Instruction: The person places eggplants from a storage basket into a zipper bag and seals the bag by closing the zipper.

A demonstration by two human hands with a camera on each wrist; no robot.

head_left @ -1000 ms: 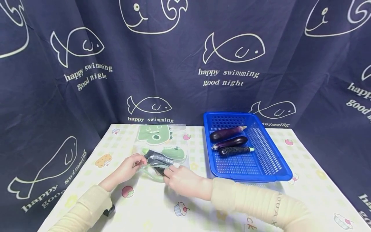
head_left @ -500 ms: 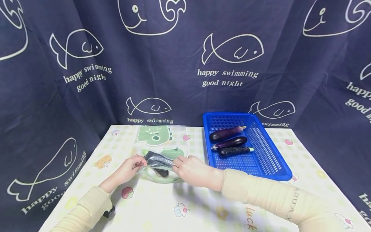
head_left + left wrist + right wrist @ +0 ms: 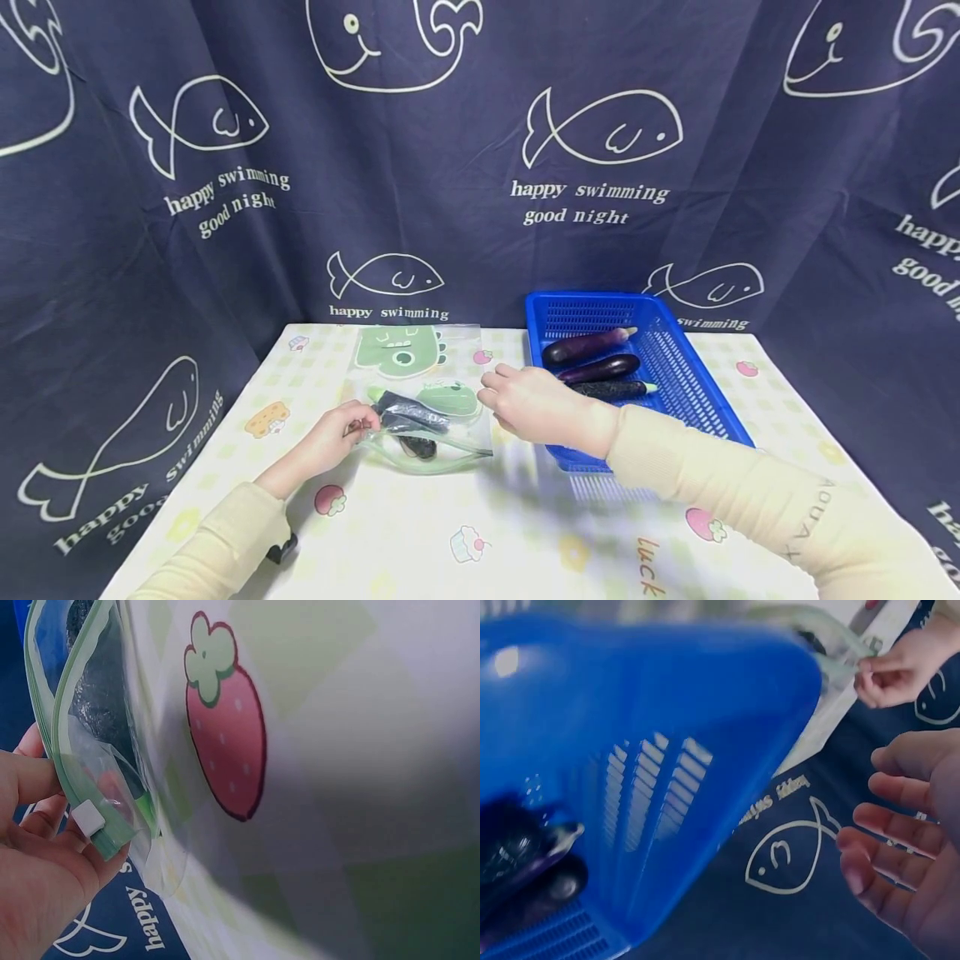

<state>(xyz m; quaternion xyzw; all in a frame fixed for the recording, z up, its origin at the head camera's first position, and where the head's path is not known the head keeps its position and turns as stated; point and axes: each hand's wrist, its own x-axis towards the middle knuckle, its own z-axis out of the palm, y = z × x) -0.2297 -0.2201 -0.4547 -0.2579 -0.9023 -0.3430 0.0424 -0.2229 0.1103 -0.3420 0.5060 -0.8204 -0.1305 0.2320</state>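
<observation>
A clear zip bag (image 3: 431, 468) with a green closure and a green cartoon print lies on the table, its mouth gaping toward me. Dark eggplants (image 3: 411, 413) are inside it. My left hand (image 3: 341, 429) pinches the left end of the closure, beside the white slider (image 3: 89, 817) in the left wrist view. Holding nothing, my right hand (image 3: 536, 406) hovers between the bag and the blue basket (image 3: 686, 367); the right wrist view shows its fingers (image 3: 892, 859) spread and loosely bent. Three eggplants (image 3: 588, 346) lie in the basket, the nearest partly hidden by that hand.
The blue basket stands at the right rear of the table (image 3: 420, 550), which has a pale checked cloth with fruit and cake prints. A dark blue curtain (image 3: 480, 167) hangs right behind the table. A small black object (image 3: 282, 550) shows under the left sleeve.
My right hand has let go of the bag's mouth and moved right and away from me to the basket's near-left side. The left hand stays on the bag.
</observation>
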